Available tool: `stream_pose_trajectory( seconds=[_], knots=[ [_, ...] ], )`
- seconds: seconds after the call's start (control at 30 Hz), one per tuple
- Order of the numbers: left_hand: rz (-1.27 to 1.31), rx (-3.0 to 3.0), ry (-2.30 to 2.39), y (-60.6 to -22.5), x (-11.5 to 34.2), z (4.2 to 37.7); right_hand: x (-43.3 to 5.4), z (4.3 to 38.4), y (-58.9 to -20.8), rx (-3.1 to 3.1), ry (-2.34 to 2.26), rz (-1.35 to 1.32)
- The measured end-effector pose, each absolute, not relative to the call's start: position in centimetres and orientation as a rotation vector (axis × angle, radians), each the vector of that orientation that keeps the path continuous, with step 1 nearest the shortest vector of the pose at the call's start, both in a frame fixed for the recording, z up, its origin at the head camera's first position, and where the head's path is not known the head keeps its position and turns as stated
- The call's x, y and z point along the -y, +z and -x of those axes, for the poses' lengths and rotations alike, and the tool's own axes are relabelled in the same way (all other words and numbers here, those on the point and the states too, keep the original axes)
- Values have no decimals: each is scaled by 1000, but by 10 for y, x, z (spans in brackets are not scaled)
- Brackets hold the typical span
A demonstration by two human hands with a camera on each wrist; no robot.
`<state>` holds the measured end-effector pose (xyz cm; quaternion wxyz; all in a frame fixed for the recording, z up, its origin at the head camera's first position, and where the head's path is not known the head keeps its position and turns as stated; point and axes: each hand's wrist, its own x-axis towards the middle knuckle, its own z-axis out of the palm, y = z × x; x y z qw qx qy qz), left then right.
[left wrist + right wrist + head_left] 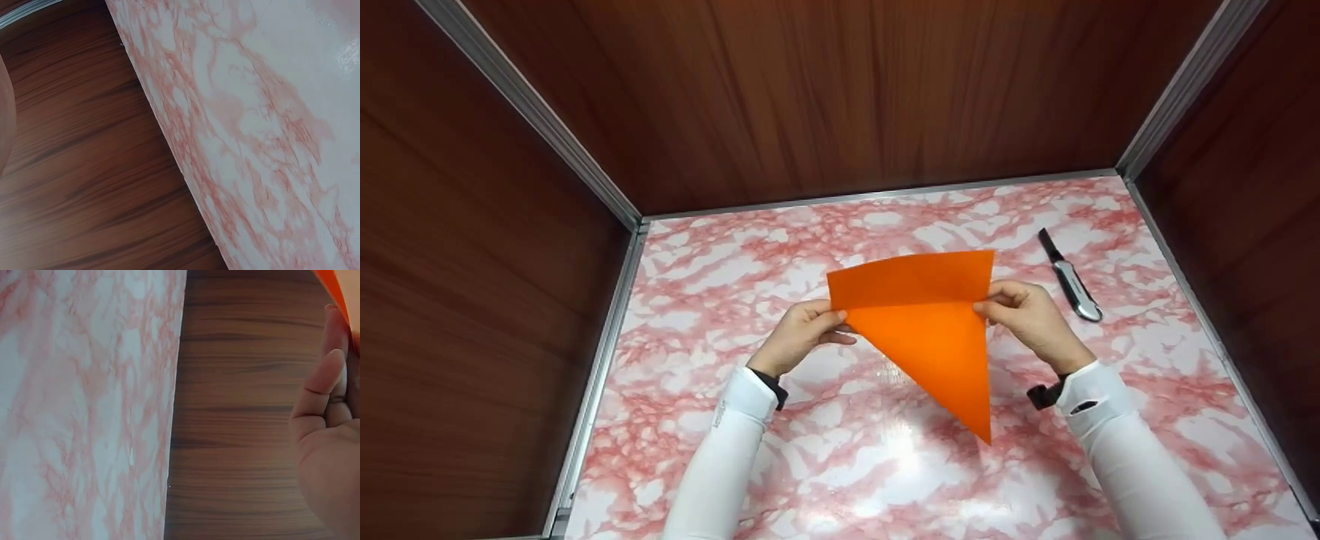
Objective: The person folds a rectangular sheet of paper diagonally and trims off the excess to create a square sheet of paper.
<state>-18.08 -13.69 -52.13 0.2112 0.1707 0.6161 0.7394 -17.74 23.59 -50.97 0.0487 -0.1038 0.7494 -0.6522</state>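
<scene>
An orange sheet of paper (937, 345) is held up over the table between both hands. It has a straight band along the top, a crease across below that, and a triangular part that tapers to a point at the lower right. My left hand (802, 334) pinches its left side by the crease, thumb in front. On the opposite side, my right hand (1031, 319) pinches the right edge near the same crease. The right wrist view catches the right hand (332, 422) and a sliver of orange paper (333, 287). Only a blurred strip of skin shows in the left wrist view.
A utility knife (1071, 279) with a grey and black handle lies on the table to the right of the paper. The table (697, 450) has a red and white marbled top. Brown wood-grain panels (825, 97) with metal edging stand at the back and both sides.
</scene>
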Motion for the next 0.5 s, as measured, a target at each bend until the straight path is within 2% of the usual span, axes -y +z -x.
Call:
stream_pose_trajectory(
  seconds=[0.5],
  knots=[
    [-542, -1725, 2069, -523, 137, 180, -230, 175, -513, -2160, -2219, 260]
  ],
)
